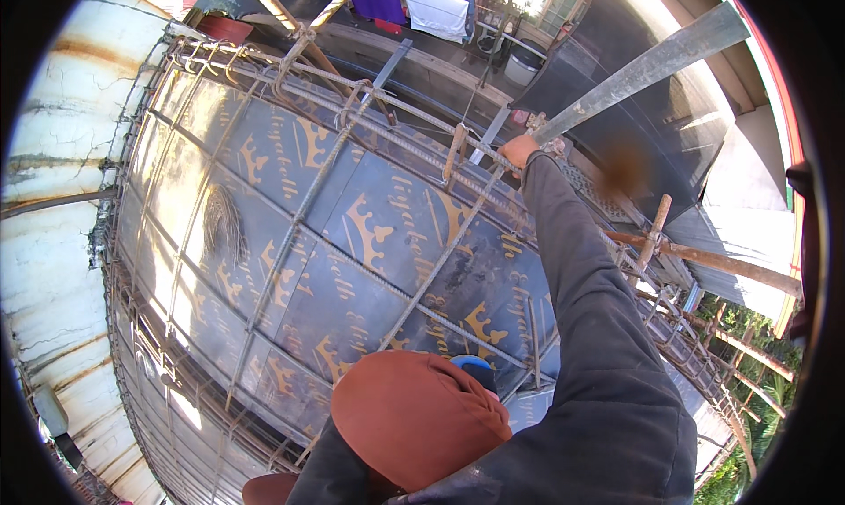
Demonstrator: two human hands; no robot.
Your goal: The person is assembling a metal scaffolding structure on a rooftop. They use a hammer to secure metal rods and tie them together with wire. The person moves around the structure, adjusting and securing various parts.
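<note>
My right arm, in a dark sleeve, reaches forward across a grid of steel bars. At its end my right hand (pixel 519 150) is closed at the lower end of a long grey metal bar (pixel 642 78), which slants up to the right. Its fingers are partly hidden. Ribbed rebar (pixel 409 149) runs beside the hand along the grid's edge. My left hand is not in view; only a dark sleeve (pixel 330 465) shows low down. Reddish-brown cloth (pixel 414 417), rounded like a bent knee, fills the lower middle, with a blue and black thing (pixel 475 369) just past it.
Grey panels with gold crown prints (pixel 352 267) lie under the rebar grid. A bundle of thin wires (pixel 224 223) rests on them. A rust-stained white wall (pixel 53 162) borders the left. Wooden poles (pixel 731 267) stick out at right. Beyond the edge, lower down, are laundry and a bucket (pixel 525 62).
</note>
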